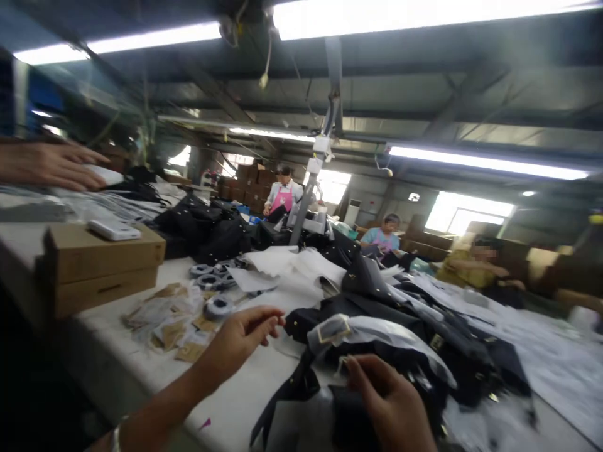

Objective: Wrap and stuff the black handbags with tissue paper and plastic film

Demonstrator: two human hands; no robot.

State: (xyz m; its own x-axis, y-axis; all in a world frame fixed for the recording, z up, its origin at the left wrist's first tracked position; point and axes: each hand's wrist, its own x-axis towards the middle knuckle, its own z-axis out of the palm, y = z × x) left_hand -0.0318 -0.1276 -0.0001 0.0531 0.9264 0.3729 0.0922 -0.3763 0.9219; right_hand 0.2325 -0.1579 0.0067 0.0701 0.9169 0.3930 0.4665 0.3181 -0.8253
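Note:
My left hand point(242, 333) is raised over the white table, left of the black bag point(306, 376). Its fingers are curled in towards the thumb; whatever they hold, if anything, does not show. My right hand point(389, 395) is closed in a pinch just in front of the bag, with a thin pale string point(341, 365) at its fingertips. A strap wrapped in whitish film point(386, 331) arches over the bag, and a gold-coloured buckle shows through at its left end. Motion blur softens the small details near both hands.
Small bags with brown tags point(176, 333) and grey rolls point(219, 306) lie to the left, near cardboard boxes point(106, 270) bearing a white device point(114, 230). Another person's hand point(56, 166) reaches in at far left. Black bags point(202, 229) and white sheets point(292, 273) pile behind; several people sit or stand beyond.

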